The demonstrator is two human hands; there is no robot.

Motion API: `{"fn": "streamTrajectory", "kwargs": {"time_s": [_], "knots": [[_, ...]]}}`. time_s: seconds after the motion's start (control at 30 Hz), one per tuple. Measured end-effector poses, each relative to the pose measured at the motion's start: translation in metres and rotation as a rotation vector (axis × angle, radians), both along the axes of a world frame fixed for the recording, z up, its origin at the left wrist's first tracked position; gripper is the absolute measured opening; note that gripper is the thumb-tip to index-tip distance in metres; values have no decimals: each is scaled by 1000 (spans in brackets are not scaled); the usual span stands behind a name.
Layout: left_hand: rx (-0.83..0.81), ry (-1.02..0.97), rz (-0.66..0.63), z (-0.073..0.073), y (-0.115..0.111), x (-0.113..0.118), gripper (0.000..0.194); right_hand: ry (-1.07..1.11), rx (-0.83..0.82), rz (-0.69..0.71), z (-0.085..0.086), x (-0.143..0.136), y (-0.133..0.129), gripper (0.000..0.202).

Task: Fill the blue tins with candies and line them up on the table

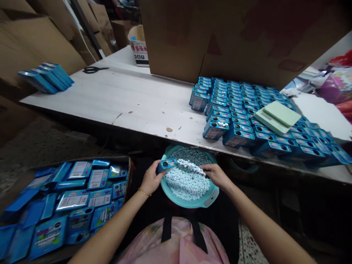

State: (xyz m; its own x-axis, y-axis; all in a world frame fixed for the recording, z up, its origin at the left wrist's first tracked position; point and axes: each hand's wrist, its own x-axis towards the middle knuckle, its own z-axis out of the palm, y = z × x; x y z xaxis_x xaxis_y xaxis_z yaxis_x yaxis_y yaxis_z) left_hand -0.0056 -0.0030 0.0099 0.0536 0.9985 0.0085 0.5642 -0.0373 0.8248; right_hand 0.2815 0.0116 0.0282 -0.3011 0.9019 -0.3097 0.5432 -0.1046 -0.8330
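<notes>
My left hand (150, 179) is closed round a small blue candy box (168, 163), tilted, with a dark round opening on its top face. In my right hand (219, 176) is the end of a narrow scoop heaped with white candies (191, 167); the candies hide most of its body. The heap's tip is close to the box's end; whether they touch I cannot tell. Both hands are over a turquoise basin (176, 202), which holds many small pale candies (187, 186).
Left of me stands a carton (127, 179) full of blue boxes. Rows of upright blue boxes (236, 126) fill the white table's (132, 97) right side, with a pale green scale (277, 116) on them. Scissors (95, 69) lie far left. A large cardboard box (220, 40) stands behind.
</notes>
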Motion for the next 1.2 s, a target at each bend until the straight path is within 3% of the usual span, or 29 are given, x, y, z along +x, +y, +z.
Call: {"fn": "streamTrajectory", "kwargs": {"time_s": [0.13, 0.23, 0.4, 0.5, 0.6, 0.7, 0.83, 0.93, 1.03, 1.13, 1.2], "knots": [[76, 74, -124, -6, 3, 21, 39, -251, 174, 208, 57, -8, 2, 35], [105, 102, -183, -10, 3, 29, 41, -560, 241, 301, 86, -22, 2, 30], [109, 120, -221, -15, 1, 33, 43, -868, 319, 436, 108, -46, 2, 28], [111, 120, -217, -18, 1, 33, 42, -902, 317, 454, 117, -51, 1, 28], [110, 87, -180, -21, 3, 32, 42, -879, 307, 425, 119, -39, -3, 29], [103, 23, -143, -21, 5, 28, 42, -850, 309, 353, 102, -10, -6, 33], [77, -37, -81, -15, 5, 17, 39, -865, 173, 164, 36, 15, -10, 37], [61, -54, -13, -7, 3, 6, 37, -778, 88, 101, -24, -8, -16, 37], [58, -43, 54, -1, -1, -5, 37, -660, 82, 108, -68, -51, -20, 36], [46, -36, 108, 2, -4, -15, 39, -554, 68, 76, -89, -79, -17, 38], [41, -35, 124, 3, -6, -20, 40, -460, 37, 38, -93, -78, -13, 38]]}}
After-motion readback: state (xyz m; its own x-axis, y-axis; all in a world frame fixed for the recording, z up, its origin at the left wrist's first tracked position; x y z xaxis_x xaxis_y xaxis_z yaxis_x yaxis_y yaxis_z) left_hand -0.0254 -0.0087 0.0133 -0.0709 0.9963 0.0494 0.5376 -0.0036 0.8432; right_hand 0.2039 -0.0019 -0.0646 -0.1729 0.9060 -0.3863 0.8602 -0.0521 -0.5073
